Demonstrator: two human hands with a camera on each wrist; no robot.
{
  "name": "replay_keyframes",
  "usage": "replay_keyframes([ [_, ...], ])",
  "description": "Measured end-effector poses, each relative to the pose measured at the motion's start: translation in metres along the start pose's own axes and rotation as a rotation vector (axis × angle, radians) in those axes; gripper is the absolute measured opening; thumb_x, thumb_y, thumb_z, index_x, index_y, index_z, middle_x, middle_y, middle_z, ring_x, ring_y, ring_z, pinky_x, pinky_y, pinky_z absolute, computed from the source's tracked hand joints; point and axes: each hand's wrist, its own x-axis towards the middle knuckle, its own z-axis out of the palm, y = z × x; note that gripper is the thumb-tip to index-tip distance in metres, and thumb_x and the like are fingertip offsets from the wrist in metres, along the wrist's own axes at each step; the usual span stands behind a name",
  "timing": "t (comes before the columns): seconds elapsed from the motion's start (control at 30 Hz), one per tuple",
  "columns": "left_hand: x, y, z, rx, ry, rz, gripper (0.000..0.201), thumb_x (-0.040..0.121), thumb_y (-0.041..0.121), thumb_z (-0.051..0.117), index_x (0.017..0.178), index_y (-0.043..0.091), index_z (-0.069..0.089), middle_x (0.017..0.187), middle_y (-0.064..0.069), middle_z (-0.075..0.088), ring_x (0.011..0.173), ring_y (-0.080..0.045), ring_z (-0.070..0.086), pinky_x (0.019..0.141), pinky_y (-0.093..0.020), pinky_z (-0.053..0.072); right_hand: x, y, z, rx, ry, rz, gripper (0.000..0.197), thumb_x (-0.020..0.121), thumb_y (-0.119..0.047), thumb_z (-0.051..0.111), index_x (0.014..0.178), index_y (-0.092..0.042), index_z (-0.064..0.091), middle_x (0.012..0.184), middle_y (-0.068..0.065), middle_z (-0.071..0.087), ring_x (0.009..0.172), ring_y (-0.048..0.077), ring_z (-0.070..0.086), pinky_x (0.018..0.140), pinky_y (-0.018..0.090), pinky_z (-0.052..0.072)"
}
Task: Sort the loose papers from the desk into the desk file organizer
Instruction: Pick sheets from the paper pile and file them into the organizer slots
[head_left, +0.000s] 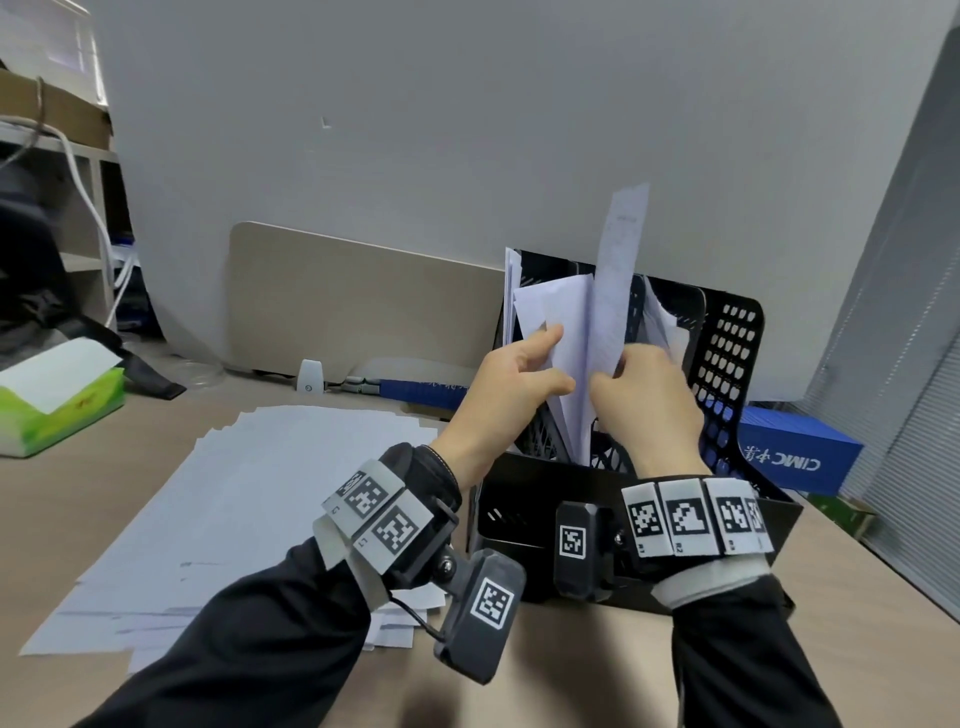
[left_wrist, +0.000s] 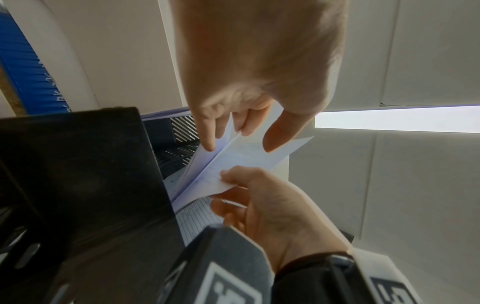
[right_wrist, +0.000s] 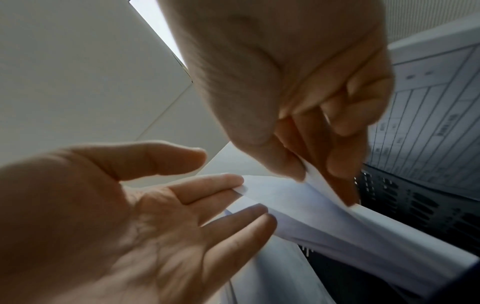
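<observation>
hands at the organizer, sheet being filed

both my forearms reach forward over the table (head_left: 597, 675). my left hand (head_left: 506, 382) is raised at the black file organizer (head_left: 727, 358), fingers (right_wrist: 233, 224) nearly straight and slightly spread, resting on the papers (head_left: 561, 322) standing in a middle slot. my right hand (head_left: 647, 395) has thumb and fingers clamped on the lower edge of one upright sheet (head_left: 621, 260), which stands in that slot. the loose stack (head_left: 249, 499) lies flat on the table, left of the organizer.
</observation>
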Motion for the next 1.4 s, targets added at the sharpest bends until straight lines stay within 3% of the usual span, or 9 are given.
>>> replay_keyframes([
  [0.2, 0.0, 0.0, 0.0, -0.002, -0.004, -0.008, 0.063, 0.094, 0.001, 0.055, 0.153, 0.014, 0.037, 0.162, 0.003, 0.031, 0.147, -0.012, 0.032, 0.12, -0.042, 0.033, -0.003, 0.003, 0.002, -0.092, -0.275, 0.1, 0.007, 0.086, -0.019, 0.048, 0.088, -0.013, 0.047, 0.089, 0.006, 0.063, 0.088, 0.03, 0.061, 0.075, 0.035, 0.043],
  [0.4, 0.0, 0.001, 0.0, 0.003, -0.003, -0.004, 0.063, 0.093, -0.001, 0.054, 0.153, 0.012, 0.037, 0.16, 0.002, 0.035, 0.146, -0.012, 0.034, 0.119, -0.04, 0.034, 0.003, 0.005, 0.004, -0.079, -0.238, -0.018, 0.013, 0.089, -0.021, 0.046, 0.09, -0.01, 0.053, 0.083, 0.006, 0.059, 0.078, 0.031, 0.056, 0.066, 0.035, 0.041],
  [0.53, -0.001, -0.001, -0.001, -0.018, -0.002, 0.018, 0.06, 0.092, -0.003, 0.055, 0.149, 0.013, 0.044, 0.156, 0.001, 0.041, 0.143, -0.01, 0.038, 0.118, -0.038, 0.036, 0.001, 0.009, 0.01, -0.107, -0.276, 0.106, 0.018, 0.092, -0.022, 0.045, 0.103, -0.012, 0.056, 0.098, 0.008, 0.063, 0.093, 0.034, 0.059, 0.079, 0.037, 0.043],
  [0.67, -0.002, -0.001, -0.003, -0.055, 0.058, 0.05, 0.038, 0.091, -0.004, 0.052, 0.119, 0.014, 0.071, 0.127, -0.004, 0.068, 0.118, -0.013, 0.061, 0.097, -0.032, 0.055, 0.001, 0.014, 0.014, -0.152, -0.39, 0.203, 0.017, 0.091, -0.018, 0.047, 0.105, -0.01, 0.051, 0.1, 0.01, 0.061, 0.093, 0.032, 0.056, 0.083, 0.037, 0.042],
  [0.77, -0.002, -0.001, -0.005, -0.016, 0.095, 0.091, 0.035, 0.09, -0.004, 0.053, 0.106, 0.017, 0.075, 0.117, -0.002, 0.067, 0.099, -0.01, 0.063, 0.076, -0.024, 0.053, 0.001, 0.013, 0.014, -0.131, -0.394, 0.223, 0.013, 0.088, -0.016, 0.045, 0.098, -0.009, 0.051, 0.085, 0.007, 0.056, 0.082, 0.028, 0.055, 0.079, 0.036, 0.042],
  [0.83, -0.002, -0.002, -0.005, 0.017, 0.105, 0.122, 0.036, 0.087, -0.005, 0.056, 0.106, 0.018, 0.077, 0.112, -0.001, 0.061, 0.086, -0.009, 0.058, 0.079, -0.024, 0.052, 0.002, 0.011, 0.014, -0.083, -0.396, 0.228, 0.009, 0.086, -0.014, 0.046, 0.09, -0.009, 0.052, 0.078, 0.007, 0.056, 0.07, 0.024, 0.053, 0.072, 0.033, 0.04],
  [1.03, -0.003, -0.003, 0.0, 0.082, 0.039, 0.073, 0.05, 0.087, -0.001, 0.06, 0.12, 0.035, 0.07, 0.159, 0.004, 0.031, 0.143, -0.017, 0.034, 0.117, -0.042, 0.031, 0.005, 0.012, 0.024, 0.038, -0.427, 0.204, 0.01, 0.09, -0.011, 0.044, 0.091, -0.005, 0.053, 0.08, 0.009, 0.054, 0.069, 0.023, 0.05, 0.069, 0.033, 0.04],
  [1.17, -0.003, -0.002, 0.001, 0.006, -0.045, 0.007, 0.05, 0.089, -0.003, 0.057, 0.13, 0.025, 0.065, 0.16, 0.002, 0.035, 0.14, -0.021, 0.043, 0.115, -0.048, 0.038, 0.005, 0.016, 0.026, 0.001, -0.45, 0.2, 0.021, 0.092, -0.014, 0.048, 0.11, -0.005, 0.048, 0.099, 0.01, 0.056, 0.089, 0.027, 0.057, 0.073, 0.035, 0.045],
  [1.4, 0.0, -0.006, -0.002, -0.024, -0.049, 0.007, 0.044, 0.09, -0.001, 0.056, 0.126, 0.022, 0.07, 0.146, 0.002, 0.051, 0.124, -0.013, 0.056, 0.099, -0.03, 0.051, 0.007, 0.01, 0.02, 0.153, -0.248, 0.133, 0.036, 0.086, -0.03, 0.054, 0.118, -0.014, 0.051, 0.103, 0.003, 0.059, 0.098, 0.028, 0.06, 0.085, 0.046, 0.052],
])
